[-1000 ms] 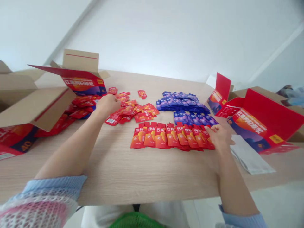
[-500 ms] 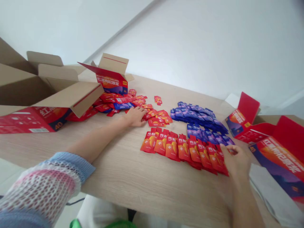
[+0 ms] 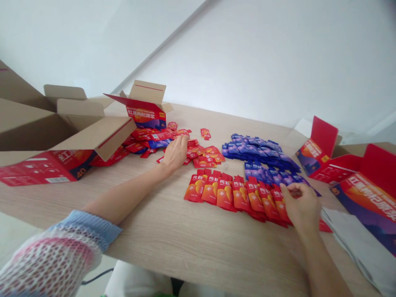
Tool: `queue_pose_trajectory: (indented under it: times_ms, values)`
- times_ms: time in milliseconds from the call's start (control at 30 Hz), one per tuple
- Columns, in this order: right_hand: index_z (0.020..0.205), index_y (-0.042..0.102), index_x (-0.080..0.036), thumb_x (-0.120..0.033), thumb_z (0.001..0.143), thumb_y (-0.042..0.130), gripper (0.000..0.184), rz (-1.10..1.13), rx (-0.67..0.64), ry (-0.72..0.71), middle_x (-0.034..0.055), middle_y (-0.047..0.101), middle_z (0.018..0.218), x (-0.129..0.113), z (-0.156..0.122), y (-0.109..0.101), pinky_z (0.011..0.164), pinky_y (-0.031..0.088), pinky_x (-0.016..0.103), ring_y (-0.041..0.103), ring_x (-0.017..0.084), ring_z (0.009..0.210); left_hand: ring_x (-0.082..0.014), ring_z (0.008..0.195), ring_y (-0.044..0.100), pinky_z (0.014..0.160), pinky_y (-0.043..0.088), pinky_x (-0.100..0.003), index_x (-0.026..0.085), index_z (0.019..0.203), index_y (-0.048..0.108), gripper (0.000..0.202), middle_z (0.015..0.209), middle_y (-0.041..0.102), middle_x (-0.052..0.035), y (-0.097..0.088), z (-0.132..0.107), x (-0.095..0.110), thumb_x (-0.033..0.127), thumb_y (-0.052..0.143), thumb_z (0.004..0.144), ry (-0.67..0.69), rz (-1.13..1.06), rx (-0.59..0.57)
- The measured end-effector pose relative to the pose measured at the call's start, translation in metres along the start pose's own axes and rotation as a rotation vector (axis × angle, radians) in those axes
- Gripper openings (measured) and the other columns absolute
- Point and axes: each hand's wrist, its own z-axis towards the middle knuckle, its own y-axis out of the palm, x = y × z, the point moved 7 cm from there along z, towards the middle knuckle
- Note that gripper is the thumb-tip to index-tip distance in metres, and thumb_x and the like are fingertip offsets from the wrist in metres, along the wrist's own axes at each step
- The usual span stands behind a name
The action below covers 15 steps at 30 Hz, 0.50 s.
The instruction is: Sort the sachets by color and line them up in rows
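My left hand (image 3: 175,156) is at the near edge of a loose pile of red sachets (image 3: 159,136), fingers curled down together. Its fingertips are hidden, so what they pinch cannot be made out. My right hand (image 3: 303,206) is closed in a pinch at the right end of an overlapping row of red sachets (image 3: 224,192). Red shows between thumb and fingers, and the end of a red sachet (image 3: 324,226) sticks out beyond the wrist. Behind the row lie overlapping rows of purple-blue sachets (image 3: 256,149).
Open printed cartons stand at left (image 3: 66,163), back left (image 3: 145,113) and right (image 3: 368,185). One red sachet (image 3: 205,133) lies alone behind the pile. A white folded sheet (image 3: 352,239) rests by the right carton, on the wooden table (image 3: 173,231).
My left hand has drawn slightly left and its fingers have curled in. My right hand has shifted a little left over the row's end, and a red sachet now shows beside its wrist.
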Motion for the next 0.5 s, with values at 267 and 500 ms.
queue_pose_trajectory:
  times_ms: [267, 500]
  values:
    - [0.085, 0.059, -0.022, -0.053, 0.08, 0.072, 0.034, 0.482, -0.104, 0.037, 0.0022, 0.059, 0.082, -0.028, -0.011, 0.003, 0.073, 0.047, 0.035, 0.055, 0.018, 0.074, -0.0127, 0.048, 0.049, 0.046, 0.036, -0.022, 0.019, 0.101, 0.05, 0.023, 0.064, 0.053, 0.0015, 0.003, -0.006, 0.013, 0.008, 0.042, 0.082, -0.637, -1.053, -0.169]
    - [0.122, 0.06, -0.028, -0.051, 0.081, 0.075, 0.049, 0.849, -0.464, -0.114, 0.0058, 0.056, 0.105, -0.087, -0.049, 0.022, 0.08, 0.052, 0.034, 0.056, 0.02, 0.09, -0.0048, 0.035, 0.032, 0.039, 0.02, -0.014, 0.018, 0.082, 0.049, 0.016, 0.052, 0.045, 0.0052, 0.023, -0.075, 0.144, 0.005, 0.048, 0.074, -0.671, -1.573, -0.872]
